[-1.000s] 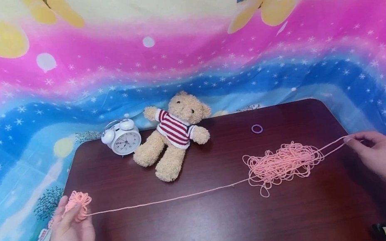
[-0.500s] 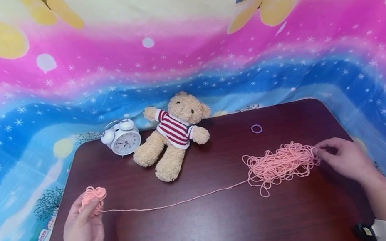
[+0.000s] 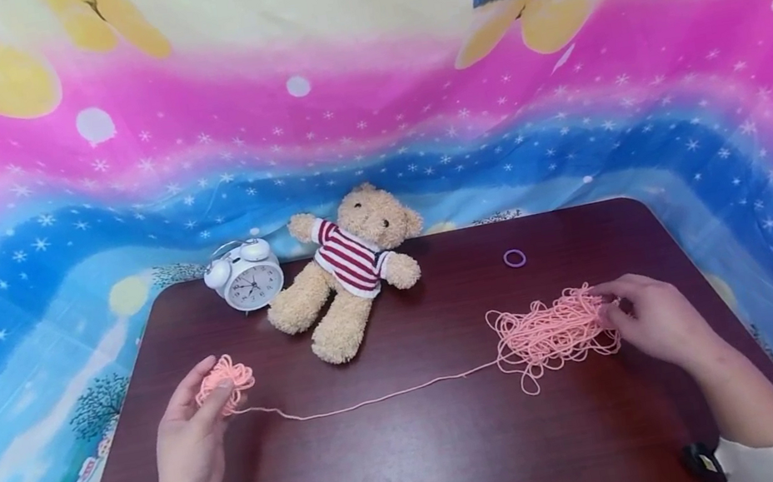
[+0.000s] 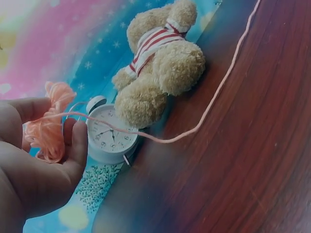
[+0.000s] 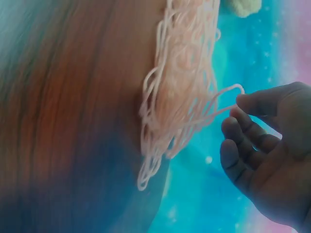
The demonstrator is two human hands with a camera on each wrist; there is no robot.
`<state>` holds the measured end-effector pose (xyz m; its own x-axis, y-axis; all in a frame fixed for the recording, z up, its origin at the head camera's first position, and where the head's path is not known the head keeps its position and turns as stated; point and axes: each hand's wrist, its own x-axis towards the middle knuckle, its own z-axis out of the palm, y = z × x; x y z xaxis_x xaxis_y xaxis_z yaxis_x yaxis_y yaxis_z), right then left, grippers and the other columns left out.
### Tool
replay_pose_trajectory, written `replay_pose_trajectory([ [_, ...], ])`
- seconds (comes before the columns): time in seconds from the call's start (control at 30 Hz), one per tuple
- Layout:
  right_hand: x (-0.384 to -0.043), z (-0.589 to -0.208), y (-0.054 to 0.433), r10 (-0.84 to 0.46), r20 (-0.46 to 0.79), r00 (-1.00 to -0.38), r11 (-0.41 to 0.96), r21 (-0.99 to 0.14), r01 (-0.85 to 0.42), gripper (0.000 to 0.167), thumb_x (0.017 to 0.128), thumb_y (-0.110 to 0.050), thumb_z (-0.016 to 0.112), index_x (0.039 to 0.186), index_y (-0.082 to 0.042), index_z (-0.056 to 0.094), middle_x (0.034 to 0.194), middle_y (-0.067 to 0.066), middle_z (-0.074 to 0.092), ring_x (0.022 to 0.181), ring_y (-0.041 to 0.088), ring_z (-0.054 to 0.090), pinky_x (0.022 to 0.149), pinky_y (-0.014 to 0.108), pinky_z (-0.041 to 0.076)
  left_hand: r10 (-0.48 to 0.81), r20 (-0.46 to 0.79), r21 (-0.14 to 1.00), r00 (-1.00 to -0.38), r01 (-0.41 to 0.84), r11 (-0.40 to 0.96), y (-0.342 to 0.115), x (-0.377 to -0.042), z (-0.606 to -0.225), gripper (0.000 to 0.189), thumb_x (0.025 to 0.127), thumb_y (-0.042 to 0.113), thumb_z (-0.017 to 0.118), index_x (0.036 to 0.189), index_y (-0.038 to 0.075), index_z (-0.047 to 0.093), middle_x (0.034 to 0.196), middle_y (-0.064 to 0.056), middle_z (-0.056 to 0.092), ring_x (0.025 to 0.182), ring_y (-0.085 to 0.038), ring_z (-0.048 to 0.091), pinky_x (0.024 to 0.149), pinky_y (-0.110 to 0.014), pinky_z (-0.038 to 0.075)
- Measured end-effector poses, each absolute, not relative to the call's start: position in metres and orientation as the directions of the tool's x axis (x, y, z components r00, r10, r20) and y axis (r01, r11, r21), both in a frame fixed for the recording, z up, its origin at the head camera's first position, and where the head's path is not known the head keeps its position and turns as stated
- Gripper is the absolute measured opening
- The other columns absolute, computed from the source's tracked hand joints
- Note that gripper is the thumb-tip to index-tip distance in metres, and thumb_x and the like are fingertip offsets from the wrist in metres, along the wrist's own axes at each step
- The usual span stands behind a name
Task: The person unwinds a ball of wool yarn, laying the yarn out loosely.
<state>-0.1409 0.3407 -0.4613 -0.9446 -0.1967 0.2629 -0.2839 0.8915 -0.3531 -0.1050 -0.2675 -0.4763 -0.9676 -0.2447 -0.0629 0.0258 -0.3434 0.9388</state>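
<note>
In the head view my left hand (image 3: 192,449) holds a small bundle of pink yarn (image 3: 227,382) between thumb and fingers, at the table's left side. From this bundle a single slack strand (image 3: 381,400) runs rightward to a larger, loosely looped pile of yarn (image 3: 551,333) lying on the table. At the pile's right end is my right hand (image 3: 661,322). The right wrist view shows its thumb and index finger pinching a yarn loop (image 5: 237,87) drawn out from the pile. The left wrist view has the held bundle (image 4: 48,133) across my left hand's fingers.
Behind the strand, a teddy bear (image 3: 353,267) in a striped shirt leans beside a white alarm clock (image 3: 250,278) on the dark brown table (image 3: 423,471). A purple ring (image 3: 514,258) lies behind the pile. A patterned cloth (image 3: 371,142) surrounds the table.
My left hand has moved right with its bundle, and the strand has gone from taut to slack. My right hand has come left to the pile, the pulled-out loop shortening.
</note>
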Motion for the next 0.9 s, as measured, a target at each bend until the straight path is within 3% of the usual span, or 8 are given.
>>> replay_pose_trajectory([
  [0.33,-0.142,-0.454,0.307,-0.233,0.323,-0.917,0.865,-0.361,-0.347,0.025,0.092,-0.009,0.073,0.117,-0.01,0.076,0.107,0.004,0.071,0.066,0.008,0.057,0.058,0.031,0.05,-0.235,-0.096,0.972,-0.967,-0.04,-0.23,-0.249,-0.108,-0.47,0.026,0.099,0.003,0.07,0.124,0.004,0.075,0.108,0.005,0.076,0.092,-0.006,0.07,0.076,-0.018,0.057],
  [0.47,-0.142,-0.452,0.291,-0.256,0.324,-0.911,0.85,-0.373,-0.372,0.026,0.09,-0.009,0.074,0.116,-0.011,0.076,0.108,0.002,0.071,0.064,0.004,0.054,0.058,0.029,0.049,-0.213,-0.095,0.985,-0.972,-0.061,-0.162,-0.242,-0.11,-0.47,0.033,0.099,0.002,0.069,0.131,0.005,0.071,0.105,0.008,0.076,0.093,-0.004,0.07,0.08,-0.019,0.057],
  [0.63,-0.143,-0.452,0.272,-0.279,0.312,-0.908,0.828,-0.401,-0.392,0.029,0.09,-0.01,0.076,0.118,-0.012,0.075,0.111,0.001,0.071,0.062,0.007,0.051,0.062,0.032,0.049,-0.183,-0.09,0.994,-0.979,-0.077,-0.077,-0.233,-0.113,-0.47,0.042,0.099,0.002,0.068,0.141,0.002,0.062,0.115,0.012,0.075,0.099,-0.003,0.069,0.085,-0.02,0.057],
  [0.77,-0.145,-0.453,0.258,-0.301,0.323,-0.897,0.799,-0.428,-0.422,0.031,0.088,-0.009,0.077,0.119,-0.01,0.075,0.113,0.004,0.072,0.081,0.022,0.065,0.078,0.045,0.055,-0.17,-0.09,0.994,-0.981,-0.078,-0.079,-0.225,-0.115,-0.469,0.043,0.101,0.011,0.068,0.142,-0.002,0.06,0.122,0.012,0.073,0.1,-0.003,0.068,0.086,-0.021,0.057],
  [0.87,-0.146,-0.455,0.247,-0.32,0.328,-0.889,0.777,-0.446,-0.444,0.032,0.088,-0.01,0.079,0.119,-0.011,0.075,0.113,0.004,0.072,0.107,0.028,0.065,0.089,0.051,0.055,-0.17,-0.101,0.992,-0.98,-0.086,-0.097,-0.22,-0.116,-0.466,0.042,0.102,0.014,0.067,0.141,-0.003,0.06,0.121,0.012,0.073,0.098,-0.003,0.068,0.086,-0.022,0.056],
  [0.9,-0.146,-0.456,0.244,-0.326,0.327,-0.887,0.771,-0.451,-0.45,0.032,0.088,-0.011,0.079,0.119,-0.01,0.075,0.113,0.004,0.072,0.108,0.028,0.065,0.09,0.051,0.055,-0.169,-0.105,0.991,-0.98,-0.09,-0.1,-0.219,-0.116,-0.465,0.042,0.103,0.014,0.067,0.141,-0.004,0.06,0.12,0.012,0.073,0.098,-0.004,0.068,0.086,-0.022,0.056],
])
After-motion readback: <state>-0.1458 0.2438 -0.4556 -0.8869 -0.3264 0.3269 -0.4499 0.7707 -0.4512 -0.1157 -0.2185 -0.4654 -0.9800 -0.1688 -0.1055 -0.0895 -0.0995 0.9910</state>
